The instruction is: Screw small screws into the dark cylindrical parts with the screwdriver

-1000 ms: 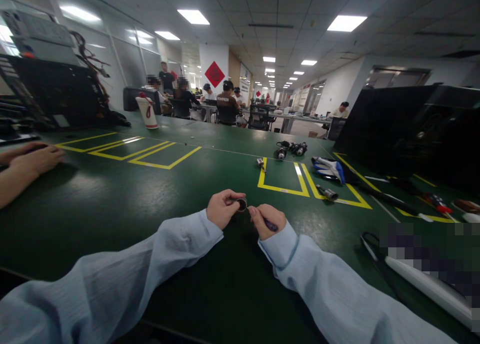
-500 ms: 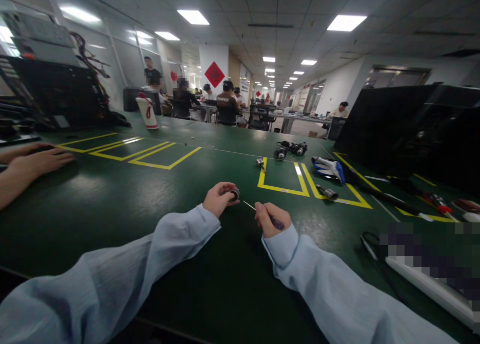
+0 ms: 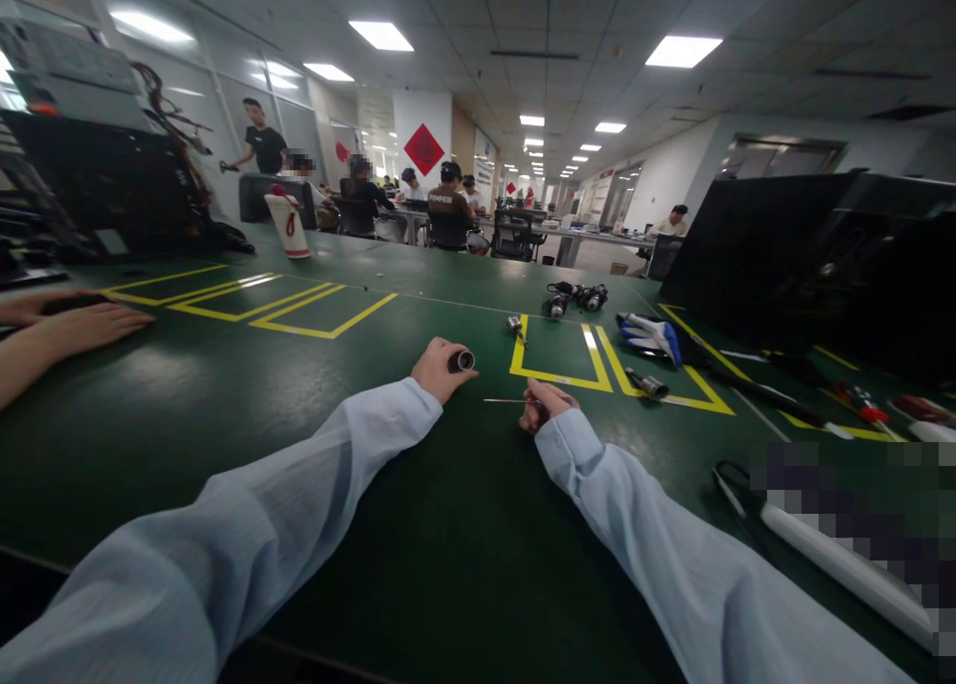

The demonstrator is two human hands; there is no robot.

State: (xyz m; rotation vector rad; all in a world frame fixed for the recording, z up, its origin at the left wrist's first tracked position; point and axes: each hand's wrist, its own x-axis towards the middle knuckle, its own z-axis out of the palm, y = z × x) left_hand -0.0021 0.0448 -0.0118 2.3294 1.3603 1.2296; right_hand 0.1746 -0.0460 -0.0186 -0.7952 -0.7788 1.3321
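Observation:
My left hand (image 3: 439, 369) grips a short dark cylinder (image 3: 461, 361) with a pale ring at its open end, which faces right and toward me. My right hand (image 3: 548, 405) is closed around the handle of a thin-shafted screwdriver (image 3: 504, 400). Its slim metal shaft points left, below the cylinder and apart from it. Fingers cover most of the handle. Both hands are just above the green table (image 3: 440, 525). Beyond my right hand lie a small metal part with a thin tip (image 3: 515, 328) and a metal cylindrical part (image 3: 648, 383).
Several metal parts with black cables (image 3: 575, 298) lie further back. A blue and white glove (image 3: 648, 336) and a red-handled screwdriver (image 3: 860, 401) are on the right. A white cup (image 3: 288, 224) stands back left. Another person's hands (image 3: 82, 321) rest at the left edge.
The cylinder has turned so its open end shows more, and my left hand has risen slightly. My right hand has rotated, bringing the screwdriver shaft from slanting to nearly level.

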